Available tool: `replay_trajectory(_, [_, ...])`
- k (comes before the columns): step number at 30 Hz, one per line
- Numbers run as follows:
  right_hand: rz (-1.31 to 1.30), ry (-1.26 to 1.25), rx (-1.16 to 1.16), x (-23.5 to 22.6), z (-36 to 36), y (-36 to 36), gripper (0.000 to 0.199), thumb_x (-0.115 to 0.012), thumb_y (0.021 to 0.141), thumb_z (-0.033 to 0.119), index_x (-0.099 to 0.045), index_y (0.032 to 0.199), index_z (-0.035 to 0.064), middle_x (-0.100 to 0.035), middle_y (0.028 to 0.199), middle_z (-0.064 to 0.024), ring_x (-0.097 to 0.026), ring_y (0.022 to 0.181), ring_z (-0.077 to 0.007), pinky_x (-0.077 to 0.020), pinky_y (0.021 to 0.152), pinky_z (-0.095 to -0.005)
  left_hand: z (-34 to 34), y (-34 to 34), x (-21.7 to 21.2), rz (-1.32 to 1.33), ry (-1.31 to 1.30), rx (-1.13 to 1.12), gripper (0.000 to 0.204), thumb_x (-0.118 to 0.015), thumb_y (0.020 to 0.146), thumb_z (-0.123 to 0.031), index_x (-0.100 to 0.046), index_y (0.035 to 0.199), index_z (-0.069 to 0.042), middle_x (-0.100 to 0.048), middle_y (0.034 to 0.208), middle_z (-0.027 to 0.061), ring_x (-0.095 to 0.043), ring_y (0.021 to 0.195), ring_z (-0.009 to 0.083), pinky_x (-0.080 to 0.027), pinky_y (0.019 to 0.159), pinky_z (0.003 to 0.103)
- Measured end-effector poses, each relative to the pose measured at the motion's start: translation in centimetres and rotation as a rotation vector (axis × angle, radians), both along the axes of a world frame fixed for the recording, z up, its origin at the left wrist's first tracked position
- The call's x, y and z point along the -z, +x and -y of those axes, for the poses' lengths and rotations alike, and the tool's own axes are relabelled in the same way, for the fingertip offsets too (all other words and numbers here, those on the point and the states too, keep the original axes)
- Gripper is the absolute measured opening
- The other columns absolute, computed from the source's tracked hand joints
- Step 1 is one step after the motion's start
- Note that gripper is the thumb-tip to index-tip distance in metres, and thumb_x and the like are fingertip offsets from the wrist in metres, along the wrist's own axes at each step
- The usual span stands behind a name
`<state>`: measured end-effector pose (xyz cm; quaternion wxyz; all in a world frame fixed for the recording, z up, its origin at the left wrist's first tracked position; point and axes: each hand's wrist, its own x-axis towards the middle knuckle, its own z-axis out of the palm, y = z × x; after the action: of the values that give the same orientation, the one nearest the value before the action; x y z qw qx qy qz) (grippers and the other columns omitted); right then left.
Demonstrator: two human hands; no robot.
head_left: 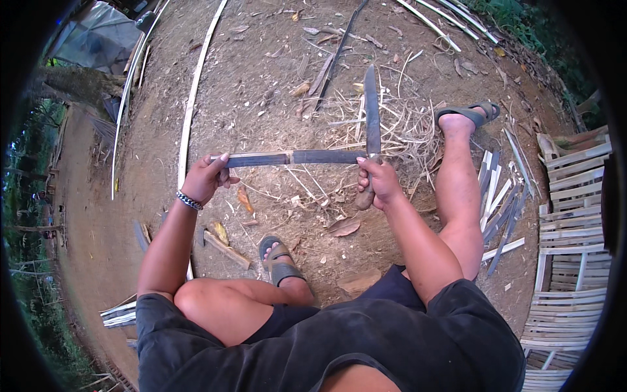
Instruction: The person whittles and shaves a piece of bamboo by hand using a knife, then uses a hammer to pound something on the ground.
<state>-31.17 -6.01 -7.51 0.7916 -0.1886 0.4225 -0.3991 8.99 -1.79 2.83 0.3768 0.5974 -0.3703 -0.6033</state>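
A dark bamboo strip (320,157) with a joint near its middle stretches level between my two hands. Its left end sits in the closed fingers of my left hand (208,179). My right hand (379,182) grips the wooden handle of a machete (372,108), whose long blade points away from me. The strip's right end meets the machete just where blade and handle join, by my right thumb. Whether my right fingers also pinch the strip, I cannot tell.
Pale shavings (408,134) lie heaped beyond my right hand. Split bamboo strips (501,196) are piled beside my right leg. A long pale strip (194,91) runs along the ground at left. A hammer-like wooden piece (226,249) lies near my left foot. At right stands a slatted bamboo frame (575,222).
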Motion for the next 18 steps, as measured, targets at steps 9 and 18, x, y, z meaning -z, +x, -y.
replay_trajectory(9, [-0.008, 0.071, 0.015, -2.7, 1.6, -2.4, 0.016, -0.065, 0.095, 0.02, -0.053, 0.091, 0.0112, -0.05, 0.07, 0.0019, -0.049, 0.055, -0.0094, -0.0443, 0.052, -0.0287, 0.9, -2.4, -1.7, 0.282, -0.366, 0.097, 0.047, -0.073, 0.09, -0.009, -0.053, 0.132, -0.002, -0.065, 0.103, 0.0045, -0.066, 0.087, 0.0113, -0.056, 0.08, 0.027])
replay_trajectory(18, [-0.16, 0.149, -0.148, 0.9, 2.1, -0.6, 0.022, -0.067, 0.095, 0.027, -0.055, 0.092, 0.0089, -0.051, 0.07, 0.003, -0.049, 0.055, -0.0087, -0.0447, 0.051, -0.0276, 0.0, -3.4, -9.1, 1.266, -1.078, 0.695, 0.023, -0.08, 0.078, -0.021, -0.07, 0.091, -0.005, -0.066, 0.081, 0.0102, -0.067, 0.076, 0.0278, -0.054, 0.07, 0.036])
